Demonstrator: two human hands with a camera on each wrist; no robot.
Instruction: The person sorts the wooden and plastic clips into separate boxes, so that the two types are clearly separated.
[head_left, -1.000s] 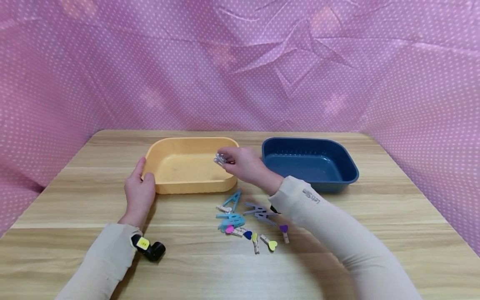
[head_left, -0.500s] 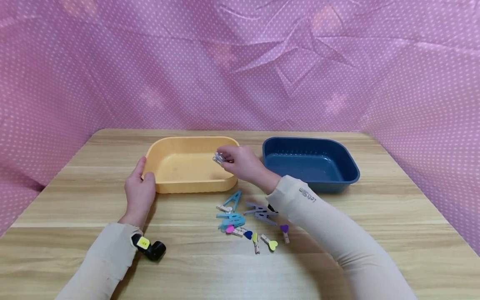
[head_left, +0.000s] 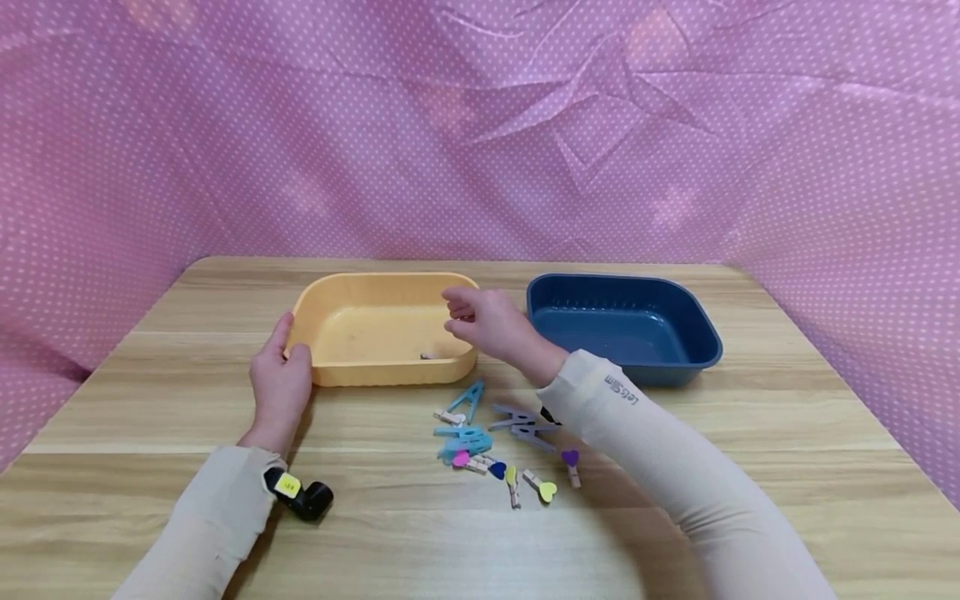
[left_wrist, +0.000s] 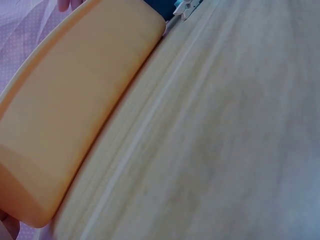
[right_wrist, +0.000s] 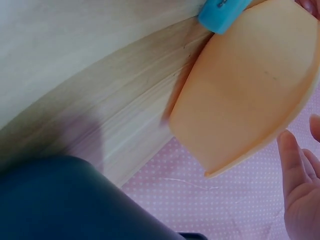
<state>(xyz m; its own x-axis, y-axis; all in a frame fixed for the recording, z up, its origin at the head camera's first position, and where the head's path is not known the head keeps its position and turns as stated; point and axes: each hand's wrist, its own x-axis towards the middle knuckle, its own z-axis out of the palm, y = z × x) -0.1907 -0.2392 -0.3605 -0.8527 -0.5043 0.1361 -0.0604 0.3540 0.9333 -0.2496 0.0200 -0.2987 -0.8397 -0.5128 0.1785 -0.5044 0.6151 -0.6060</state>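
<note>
In the head view my left hand (head_left: 279,385) rests against the left front corner of a yellow basin (head_left: 390,374), its index finger and thumb along the outside. My right hand (head_left: 491,323) hovers over that basin's right rim with nothing between its fingers. In the right wrist view the right fingers (right_wrist: 292,162) are spread, close to the rim. One small pale clothespin (head_left: 427,357) shows just over the front wall, inside the basin, mostly hidden. Nearer to me on the table lie blue plastic clothespins (head_left: 463,440), greyish-purple ones (head_left: 531,433) and wooden ones with hearts (head_left: 542,486).
A dark blue basin (head_left: 678,368) stands right of the yellow one, partly behind my right forearm. The wooden table (head_left: 375,533) carries both basins. Pink dotted cloth (head_left: 480,167) hangs behind it and along both sides. A black wrist camera (head_left: 303,500) sits on my left sleeve.
My right hand has let go of the pale clothespin, which has dropped into the yellow basin. Its fingers have opened and drawn slightly right. The left hand has stayed in place.
</note>
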